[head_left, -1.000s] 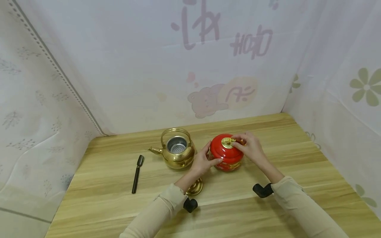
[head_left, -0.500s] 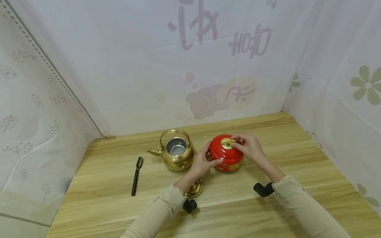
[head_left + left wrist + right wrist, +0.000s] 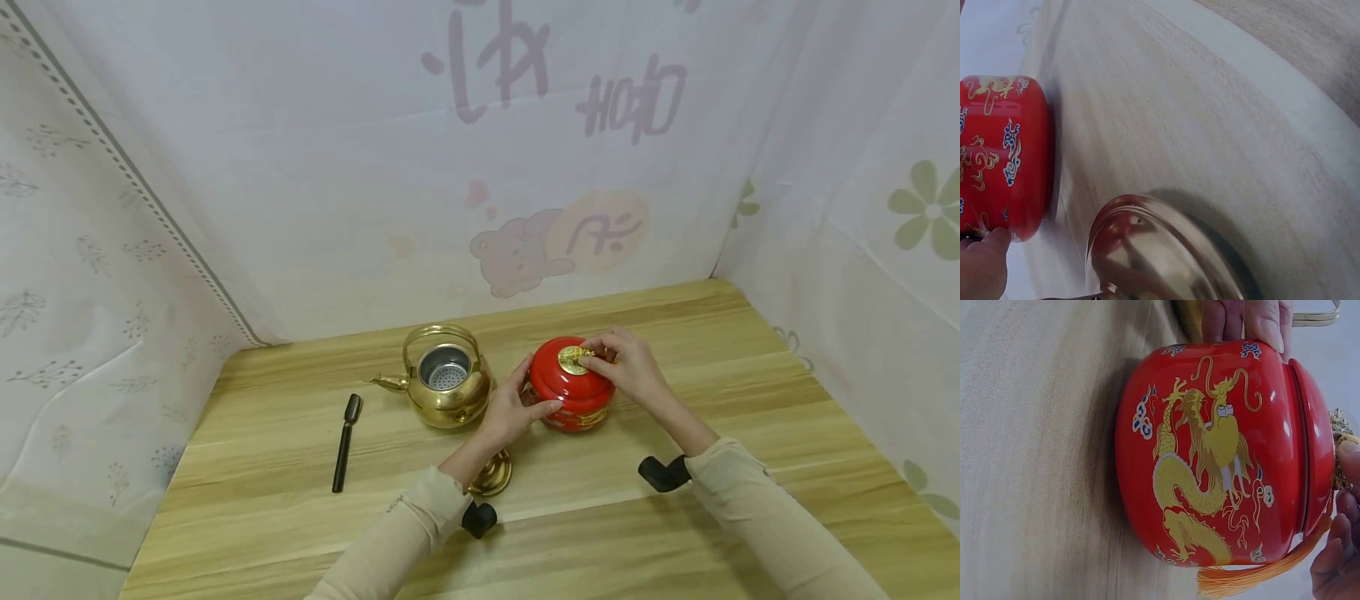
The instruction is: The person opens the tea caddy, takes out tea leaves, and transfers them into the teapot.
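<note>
A red jar (image 3: 577, 419) with a gold dragon stands on the table, its red lid (image 3: 1317, 450) on top. My left hand (image 3: 515, 412) holds the jar's left side, thumb at the front and fingers round the back. With thumb and fingers, my right hand (image 3: 628, 368) pinches the gold knob (image 3: 573, 359) of that lid. In the right wrist view an orange tassel (image 3: 1260, 575) hangs beside the jar. To the left is a gold teapot (image 3: 450, 407), uncovered, with a perforated metal strainer (image 3: 445, 375) inside.
A round gold lid (image 3: 1147, 250) lies on the table under my left wrist, partly hidden in the head view. Left of the teapot lies a dark tea scoop (image 3: 345, 446). Patterned cloth walls (image 3: 337, 208) enclose the wooden table (image 3: 247, 467) at the back and sides.
The head view shifts slightly. Both hands keep their places on the jar and the lid's knob, with no clear movement.
</note>
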Demonstrator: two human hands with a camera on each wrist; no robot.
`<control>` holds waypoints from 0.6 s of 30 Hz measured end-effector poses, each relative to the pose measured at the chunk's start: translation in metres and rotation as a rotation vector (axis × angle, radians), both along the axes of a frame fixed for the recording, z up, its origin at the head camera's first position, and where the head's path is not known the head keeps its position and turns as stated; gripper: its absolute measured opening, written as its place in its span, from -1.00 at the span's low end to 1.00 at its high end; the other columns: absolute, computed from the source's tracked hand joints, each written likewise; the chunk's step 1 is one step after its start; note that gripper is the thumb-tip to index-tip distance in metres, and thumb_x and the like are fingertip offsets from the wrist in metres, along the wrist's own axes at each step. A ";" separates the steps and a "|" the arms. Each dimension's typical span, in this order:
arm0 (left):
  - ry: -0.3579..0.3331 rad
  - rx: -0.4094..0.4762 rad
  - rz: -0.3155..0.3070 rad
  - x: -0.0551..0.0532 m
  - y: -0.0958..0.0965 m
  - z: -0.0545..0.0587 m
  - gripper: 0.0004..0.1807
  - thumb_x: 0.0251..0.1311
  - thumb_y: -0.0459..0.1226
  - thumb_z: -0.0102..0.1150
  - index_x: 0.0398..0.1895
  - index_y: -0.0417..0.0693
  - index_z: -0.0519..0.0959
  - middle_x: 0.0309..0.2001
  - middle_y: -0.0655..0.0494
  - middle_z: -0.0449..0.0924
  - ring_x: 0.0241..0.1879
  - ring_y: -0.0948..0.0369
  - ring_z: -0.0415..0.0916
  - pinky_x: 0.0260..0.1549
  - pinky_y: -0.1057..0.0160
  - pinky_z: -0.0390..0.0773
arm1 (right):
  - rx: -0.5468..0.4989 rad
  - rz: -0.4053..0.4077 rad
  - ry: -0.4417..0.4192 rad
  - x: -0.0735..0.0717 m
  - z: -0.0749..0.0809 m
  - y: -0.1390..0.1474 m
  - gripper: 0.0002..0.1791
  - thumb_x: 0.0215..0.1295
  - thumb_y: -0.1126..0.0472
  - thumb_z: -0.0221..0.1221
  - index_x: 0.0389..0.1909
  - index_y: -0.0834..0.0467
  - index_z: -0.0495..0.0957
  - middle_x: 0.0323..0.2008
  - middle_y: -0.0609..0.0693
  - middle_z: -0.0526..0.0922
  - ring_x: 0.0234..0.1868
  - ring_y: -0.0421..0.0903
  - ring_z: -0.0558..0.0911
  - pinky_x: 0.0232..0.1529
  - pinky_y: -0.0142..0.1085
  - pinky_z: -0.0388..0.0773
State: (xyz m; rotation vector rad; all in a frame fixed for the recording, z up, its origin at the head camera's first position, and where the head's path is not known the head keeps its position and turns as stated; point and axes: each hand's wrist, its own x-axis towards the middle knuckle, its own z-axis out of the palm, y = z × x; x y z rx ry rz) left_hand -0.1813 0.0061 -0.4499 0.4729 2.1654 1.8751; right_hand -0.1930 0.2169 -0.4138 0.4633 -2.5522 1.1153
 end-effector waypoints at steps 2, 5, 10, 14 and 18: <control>-0.004 -0.010 0.005 0.000 0.000 0.000 -0.06 0.06 -0.37 0.32 0.45 -0.25 -0.02 0.40 -0.16 0.13 0.23 -0.02 0.35 0.15 0.10 0.43 | -0.010 0.010 0.007 0.000 0.000 0.000 -0.82 0.00 0.35 0.38 -0.33 0.26 0.66 -0.49 0.01 0.50 -0.45 -0.15 0.41 -0.49 -0.43 0.38; -0.006 -0.013 0.006 -0.001 0.000 0.000 -0.07 0.06 -0.36 0.32 0.45 -0.25 -0.01 0.40 -0.16 0.14 0.25 -0.01 0.33 0.17 0.11 0.41 | -0.021 0.025 0.020 -0.001 -0.002 0.001 -0.83 0.01 0.37 0.36 -0.33 0.26 0.64 -0.48 0.00 0.49 -0.46 -0.16 0.39 -0.50 -0.43 0.37; -0.014 0.002 0.000 -0.001 0.001 -0.001 -0.07 0.06 -0.37 0.32 0.45 -0.24 -0.01 0.40 -0.15 0.15 0.25 -0.02 0.33 0.17 0.10 0.41 | -0.032 0.044 0.049 0.000 -0.004 0.001 -0.84 0.03 0.38 0.34 -0.33 0.27 0.62 -0.48 0.00 0.47 -0.47 -0.21 0.37 -0.51 -0.43 0.36; -0.005 -0.021 0.010 -0.001 0.000 -0.001 -0.07 0.05 -0.36 0.33 0.45 -0.24 0.01 0.40 -0.13 0.15 0.28 0.02 0.29 0.21 0.11 0.37 | -0.042 0.052 0.064 0.000 -0.006 0.001 -0.84 0.03 0.40 0.33 -0.33 0.29 0.61 -0.45 0.02 0.48 -0.47 -0.23 0.36 -0.52 -0.44 0.36; 0.003 -0.049 0.019 0.000 -0.001 -0.001 -0.06 0.05 -0.34 0.34 0.45 -0.24 0.01 0.40 -0.11 0.15 0.30 0.06 0.26 0.24 0.14 0.34 | -0.042 0.058 0.072 0.001 -0.005 0.000 -0.84 0.03 0.41 0.33 -0.33 0.29 0.61 -0.44 0.03 0.50 -0.47 -0.22 0.37 -0.52 -0.44 0.36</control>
